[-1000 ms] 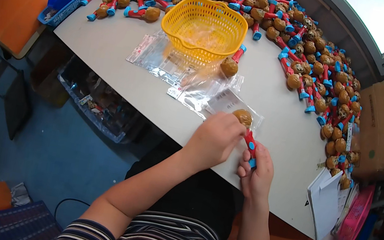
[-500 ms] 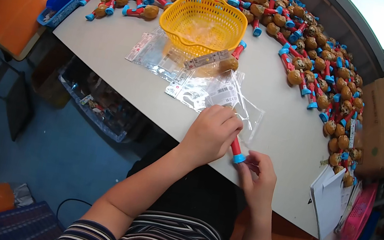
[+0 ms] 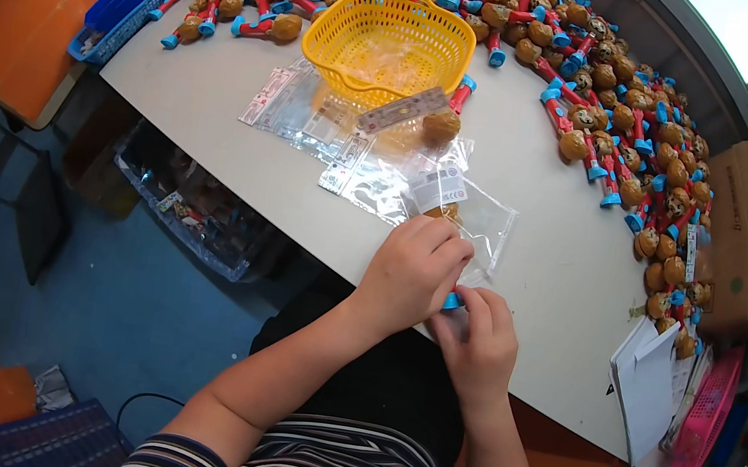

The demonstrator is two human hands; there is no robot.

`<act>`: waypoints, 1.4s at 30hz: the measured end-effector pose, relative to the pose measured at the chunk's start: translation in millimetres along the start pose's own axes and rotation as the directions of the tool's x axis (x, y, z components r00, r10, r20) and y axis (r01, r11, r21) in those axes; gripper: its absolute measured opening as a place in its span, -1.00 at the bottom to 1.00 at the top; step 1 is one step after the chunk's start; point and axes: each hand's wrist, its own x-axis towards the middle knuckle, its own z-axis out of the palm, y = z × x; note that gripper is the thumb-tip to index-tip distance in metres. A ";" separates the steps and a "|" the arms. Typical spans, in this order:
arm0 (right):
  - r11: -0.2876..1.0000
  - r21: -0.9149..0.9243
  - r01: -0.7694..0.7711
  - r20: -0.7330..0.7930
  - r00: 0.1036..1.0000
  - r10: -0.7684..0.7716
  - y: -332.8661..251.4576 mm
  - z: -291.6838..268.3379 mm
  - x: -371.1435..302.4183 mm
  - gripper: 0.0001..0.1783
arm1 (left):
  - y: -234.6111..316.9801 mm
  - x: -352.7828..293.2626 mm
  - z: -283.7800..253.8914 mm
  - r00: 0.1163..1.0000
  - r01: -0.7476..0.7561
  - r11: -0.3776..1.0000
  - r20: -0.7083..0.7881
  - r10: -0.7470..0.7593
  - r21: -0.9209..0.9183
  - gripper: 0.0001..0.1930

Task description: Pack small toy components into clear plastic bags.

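I see the left hand (image 3: pixel 413 265) curled over a round-headed brown-and-blue plastic toy (image 3: pixel 452 301), grip hidden; the right hand (image 3: pixel 479 342) pinches its blue six-o'clock end

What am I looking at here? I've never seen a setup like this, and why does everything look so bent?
There is no machine handling things here, just a person's two bare hands. The camera is worn on the head and looks down; its wide fisheye lens bends straight edges.

The left hand grips a red toy with a brown, round head, hiding most of it. The right hand has its fingers at the blue end. The head shows by a clear bag; whether inside or beneath it, I can't tell.

On the pale table are more bags, a yellow basket, a similar toy beside it, and a big pile of such toys toward the back and right.
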 end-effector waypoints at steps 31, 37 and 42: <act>0.883 0.325 -0.339 0.158 0.940 0.302 29.8 1.9 16.4 -0.69 | 32.0 -16.7 -10.4 0.972 -0.067 0.996 0.221 0.077 -0.050 -0.75; 0.601 0.491 -0.631 0.364 0.775 0.517 18.4 -23.3 15.6 -0.79 | 26.6 -25.9 -23.1 0.992 -0.020 1.000 0.128 0.017 0.015 -0.75; 0.307 0.492 -0.815 0.608 0.574 0.549 18.0 -35.1 15.9 -0.80 | 43.9 -27.7 -18.8 0.996 -0.049 0.999 0.076 0.050 -0.019 -0.79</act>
